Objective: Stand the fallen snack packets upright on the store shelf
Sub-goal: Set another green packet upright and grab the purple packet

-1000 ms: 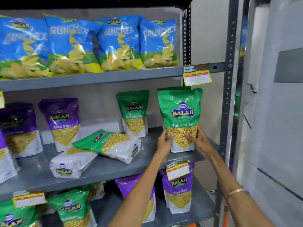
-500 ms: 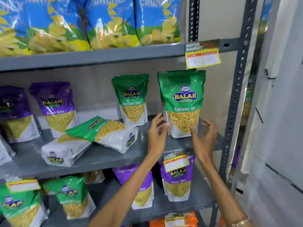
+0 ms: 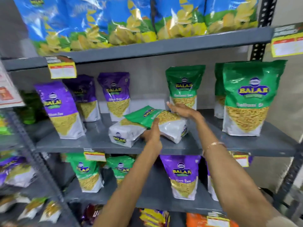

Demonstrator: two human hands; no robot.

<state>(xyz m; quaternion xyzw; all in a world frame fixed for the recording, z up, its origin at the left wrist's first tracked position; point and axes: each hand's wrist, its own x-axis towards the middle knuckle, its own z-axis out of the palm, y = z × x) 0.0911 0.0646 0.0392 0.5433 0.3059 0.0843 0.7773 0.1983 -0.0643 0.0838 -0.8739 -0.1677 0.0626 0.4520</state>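
1. A green packet (image 3: 148, 116) lies flat on its side near the middle of the grey metal shelf (image 3: 255, 143). It is shiny plastic, green at one end and white at the other, with a see-through patch that shows thin yellow sticks inside.
2. It rests on top of a second fallen packet (image 3: 122, 134), a puffy white pouch that lies close to the front edge of the shelf.
3. The left hand (image 3: 153, 134) touches the near side of the green packet. Its fingers are blurry, so I cannot tell if they are spread or curled.
4. The right hand (image 3: 182, 110) lies flat on the far end of the same packet, palm down. Its fingers are straight and close together, not pinching anything.
5. A thin gold bangle (image 3: 214, 144) goes around the right wrist.
6. A big green packet (image 3: 247, 99) stands upright near the right end of the shelf, with a flat bottom.
7. A smaller green packet (image 3: 184, 86) stands at the back of the shelf, behind the right hand.
8. Purple packets (image 3: 59, 108) stand toward the left end.
9. Crinkly blue chip bags (image 3: 134, 18) sit on the shelf above.
10. A yellow price tag (image 3: 62, 69) hangs from the front edge of that upper shelf.
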